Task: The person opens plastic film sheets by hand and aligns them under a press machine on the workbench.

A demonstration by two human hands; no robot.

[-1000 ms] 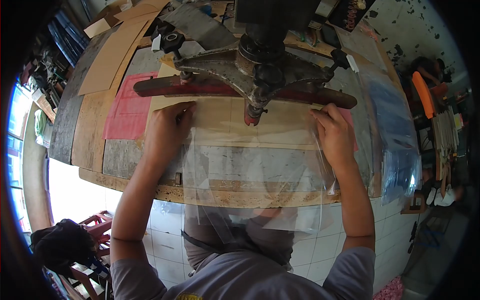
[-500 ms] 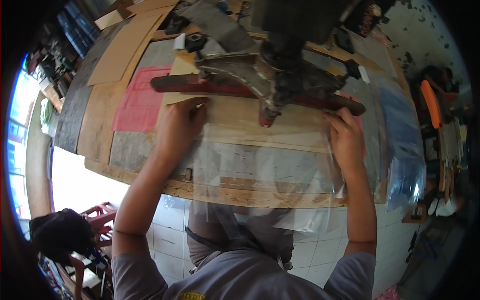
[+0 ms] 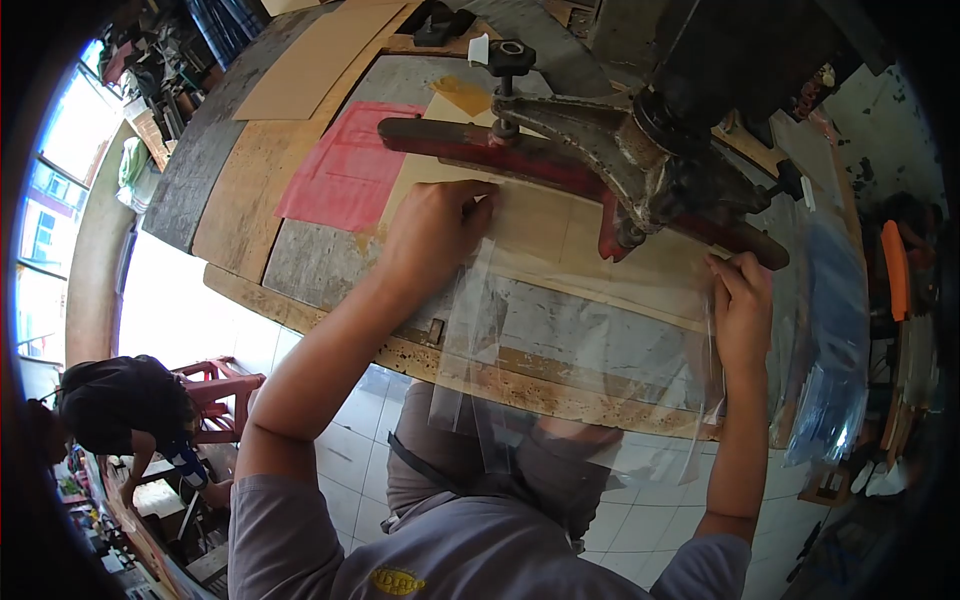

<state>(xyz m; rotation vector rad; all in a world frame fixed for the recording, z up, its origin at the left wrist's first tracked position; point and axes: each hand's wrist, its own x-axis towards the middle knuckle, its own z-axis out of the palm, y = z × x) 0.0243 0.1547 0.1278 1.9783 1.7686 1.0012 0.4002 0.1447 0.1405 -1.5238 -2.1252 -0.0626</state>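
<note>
A clear plastic sheet (image 3: 590, 385) hangs from both my hands, over the table's front edge and in front of my lap. My left hand (image 3: 437, 228) is closed, thumb against fingers, on its upper left corner, just in front of the long dark-red bar (image 3: 480, 148) of a press-like machine. Its upper right corner is pinched in my right hand (image 3: 742, 295), near the right end of that bar. Beneath the bar and sheet lies a tan flat sheet (image 3: 545, 225) on the grey table plate (image 3: 330, 258).
The machine's metal arm (image 3: 570, 125) spans the bar. Left of it lie a red sheet (image 3: 345, 165) and brown cardboard (image 3: 310, 65). Stacked clear plastic sheets (image 3: 830, 340) rest at the table's right. A person in dark clothes (image 3: 125, 405) bends near a red stool (image 3: 222, 395).
The whole view has turned and shifted, so machine and table appear further right. Both hands keep their hold on the plastic sheet near the bar. The person at lower left shows more clearly.
</note>
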